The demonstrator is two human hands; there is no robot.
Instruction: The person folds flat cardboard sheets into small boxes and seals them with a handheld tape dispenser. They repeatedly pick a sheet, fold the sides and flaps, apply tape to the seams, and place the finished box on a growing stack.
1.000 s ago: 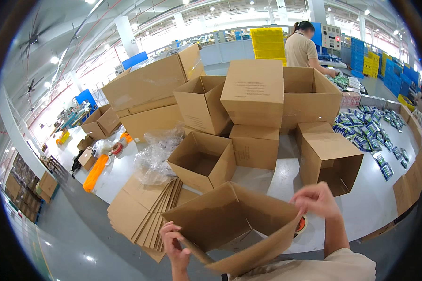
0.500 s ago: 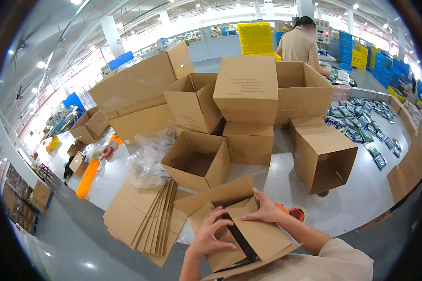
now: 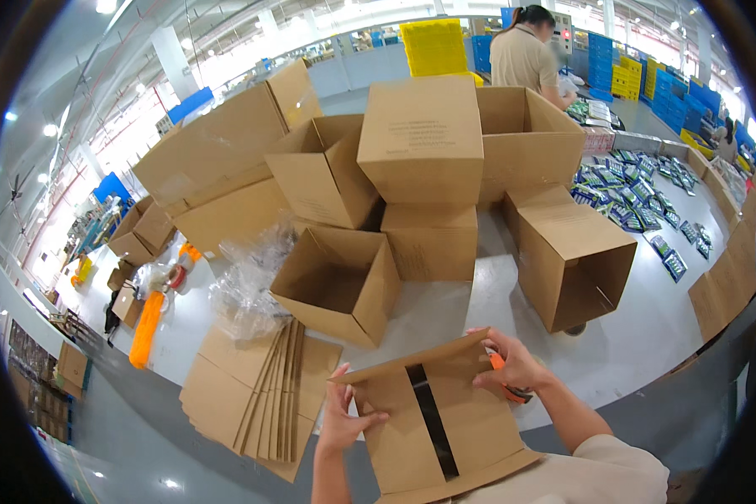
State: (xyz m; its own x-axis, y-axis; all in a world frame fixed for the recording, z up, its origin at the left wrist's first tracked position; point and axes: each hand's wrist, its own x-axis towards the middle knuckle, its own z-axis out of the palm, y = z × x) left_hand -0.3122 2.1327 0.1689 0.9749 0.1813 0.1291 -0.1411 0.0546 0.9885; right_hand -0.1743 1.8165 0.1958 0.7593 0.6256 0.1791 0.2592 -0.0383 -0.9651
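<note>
L hand [image 3: 346, 422] grips the far-L corner of the carton [image 3: 476, 424], R hand [image 3: 515, 368] its far-R. Carton's btwn them at the tabletop's [image 3: 617, 374] near edge; dark strip [image 3: 433, 422] runs near-to-far, approx. midway btwn hands.

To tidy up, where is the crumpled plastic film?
In the head view, left of centre, the plastic film lies beyond the flattened cartons, beside an open carton.

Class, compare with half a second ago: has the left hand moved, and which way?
Yes, leftward: the left hand is now nearer the stack of flat cardboard, gripping the left edge of the carton.
</note>
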